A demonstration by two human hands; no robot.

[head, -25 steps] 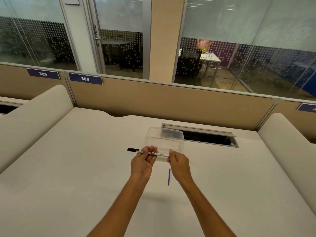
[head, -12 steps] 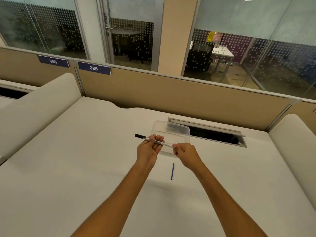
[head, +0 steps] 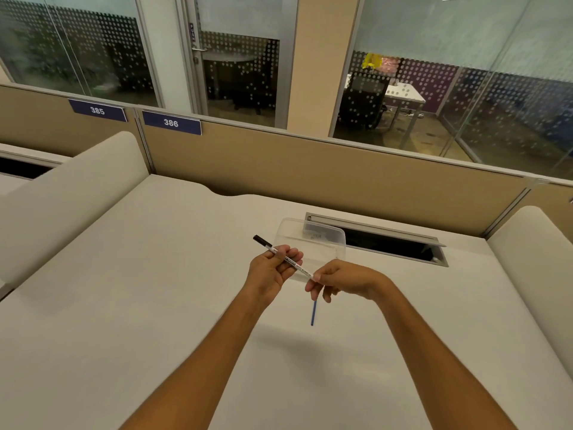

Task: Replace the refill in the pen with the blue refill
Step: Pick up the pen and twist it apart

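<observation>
I hold a slim white pen (head: 283, 258) with a black cap above the desk, tilted with the capped end up and to the left. My left hand (head: 271, 273) grips its middle. My right hand (head: 339, 280) pinches its lower right end between thumb and fingers. The blue refill (head: 313, 312) lies on the white desk (head: 155, 290) just below my right hand, untouched, pointing toward me. Its far end is hidden behind my right fingers.
A clear plastic container (head: 313, 240) sits on the desk right behind my hands. Behind it is an open cable slot (head: 387, 243) in the desk. A tan partition (head: 310, 169) closes the far edge, and padded dividers stand at both sides.
The pen has tilted, its capped end rising to the left. My right hand has turned and dropped at the pen's lower end. The camera view has shifted slightly.
</observation>
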